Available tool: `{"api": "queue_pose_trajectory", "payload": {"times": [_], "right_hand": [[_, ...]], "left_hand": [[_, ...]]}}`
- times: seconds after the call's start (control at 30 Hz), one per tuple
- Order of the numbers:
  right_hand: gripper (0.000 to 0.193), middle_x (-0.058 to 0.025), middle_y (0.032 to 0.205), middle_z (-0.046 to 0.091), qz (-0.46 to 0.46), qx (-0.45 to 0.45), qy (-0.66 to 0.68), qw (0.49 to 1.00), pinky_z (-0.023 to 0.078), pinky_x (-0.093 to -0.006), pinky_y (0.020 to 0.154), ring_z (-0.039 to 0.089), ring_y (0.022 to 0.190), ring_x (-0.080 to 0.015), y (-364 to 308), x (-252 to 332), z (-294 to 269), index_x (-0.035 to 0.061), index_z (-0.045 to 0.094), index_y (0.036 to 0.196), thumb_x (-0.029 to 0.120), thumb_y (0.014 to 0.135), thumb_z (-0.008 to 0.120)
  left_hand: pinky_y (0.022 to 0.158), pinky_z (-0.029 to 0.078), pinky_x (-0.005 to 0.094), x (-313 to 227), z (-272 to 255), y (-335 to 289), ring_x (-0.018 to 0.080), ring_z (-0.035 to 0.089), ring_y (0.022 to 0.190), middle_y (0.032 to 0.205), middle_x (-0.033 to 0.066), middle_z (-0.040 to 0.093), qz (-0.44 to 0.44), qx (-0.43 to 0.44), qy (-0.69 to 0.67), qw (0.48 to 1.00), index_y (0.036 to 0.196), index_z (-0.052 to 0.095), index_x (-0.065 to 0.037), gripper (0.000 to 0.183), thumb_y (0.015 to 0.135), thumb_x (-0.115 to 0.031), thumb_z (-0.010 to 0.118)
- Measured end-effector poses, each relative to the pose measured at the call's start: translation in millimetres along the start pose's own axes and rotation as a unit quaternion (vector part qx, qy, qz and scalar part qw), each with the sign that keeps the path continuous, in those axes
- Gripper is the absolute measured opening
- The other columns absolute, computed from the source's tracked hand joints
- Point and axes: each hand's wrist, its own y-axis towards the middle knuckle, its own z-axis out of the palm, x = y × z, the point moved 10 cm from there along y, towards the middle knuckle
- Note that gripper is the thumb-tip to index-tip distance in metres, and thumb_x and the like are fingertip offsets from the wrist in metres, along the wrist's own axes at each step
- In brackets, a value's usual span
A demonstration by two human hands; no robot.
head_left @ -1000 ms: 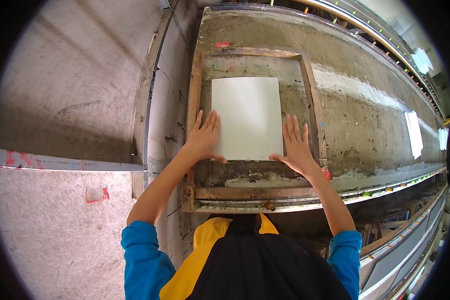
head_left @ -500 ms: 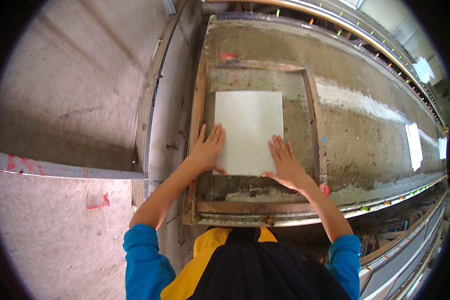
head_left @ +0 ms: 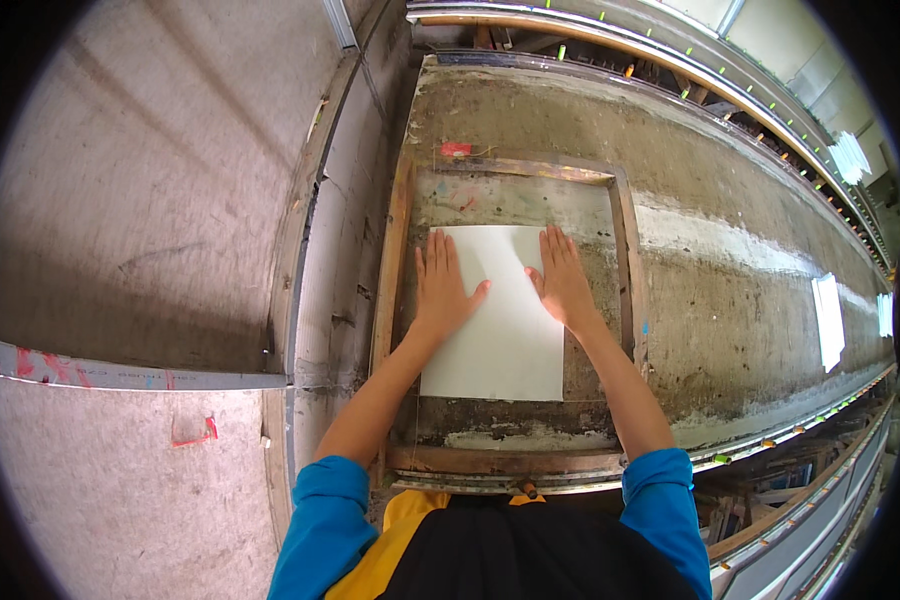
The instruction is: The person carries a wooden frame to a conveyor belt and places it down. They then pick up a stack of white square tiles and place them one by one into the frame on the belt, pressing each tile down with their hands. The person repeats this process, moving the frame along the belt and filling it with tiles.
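Note:
A plain white sheet point(head_left: 500, 345) lies flat on the stained table point(head_left: 740, 310), inside a rectangular wooden frame point(head_left: 625, 240). My left hand point(head_left: 444, 290) rests flat over the sheet's upper left edge, its fingers pointing away from me and the thumb out to the side. Opposite it, my right hand point(head_left: 562, 280) lies on the upper right edge, palm down, fingers slightly spread and thumb inward. Neither hand grips anything. The frame's wooden bars stand around the sheet, apart from it on every side.
A stack of white sheets point(head_left: 828, 322) lies farther right on the table. A red patch point(head_left: 456, 150) sits just beyond the frame. Rails with small green and orange pegs point(head_left: 722, 459) run along the table's edges. A pale wall point(head_left: 140, 200) rises at the left.
Both hands have slid from the sheet's lower sides up to its far corners. In the picture, the table and sheet appear lower than before.

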Motion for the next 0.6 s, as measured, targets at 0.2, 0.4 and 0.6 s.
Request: {"api": "queue_pose_trajectory", "payload": {"times": [0.2, 0.4, 0.6], "right_hand": [[0.058, -0.0192, 0.138, 0.026, 0.024, -0.017, 0.011, 1.000, 0.016, -0.0421, 0.107, 0.019, 0.131, -0.0289, 0.1, -4.0, -3.1, -0.0049, 0.028, 0.131, 0.034, 0.090, 0.040], [0.052, -0.0158, 0.136, 0.031, 0.054, 0.026, -0.030, 0.998, 0.019, -0.0433, 0.105, 0.027, 0.127, -0.0294, -18.7, -19.2, -35.3, 0.0017, 0.035, 0.128, 0.035, 0.089, 0.043], [0.053, -0.0188, 0.122, 0.041, 0.298, 0.037, 0.015, 0.954, 0.040, -0.0452, 0.088, 0.046, 0.108, -0.0363, -121.3, -82.3, -125.0, 0.0047, 0.038, 0.125, 0.035, 0.084, 0.053]], "left_hand": [[0.105, 0.006, 0.0516, -4.3, -12.7, -1.5, 0.0348, 0.015, 0.131, 0.137, 0.0273, 0.020, 0.006, -0.045, -0.005, 0.999, 0.130, 0.021, 0.012, 0.084, 0.079, -0.048, 0.052], [0.104, 0.009, 0.0527, -2.6, -40.2, -10.7, 0.0327, 0.021, 0.129, 0.136, 0.0252, 0.026, 0.040, -0.055, 0.002, 0.998, 0.131, 0.026, 0.006, 0.073, 0.081, -0.039, 0.053], [0.096, 0.029, 0.0463, 72.0, -112.4, -88.8, 0.0364, 0.039, 0.112, 0.120, 0.0222, 0.041, -0.135, -0.064, -0.035, 0.988, 0.128, 0.032, 0.004, 0.066, 0.080, -0.036, 0.056]]}}
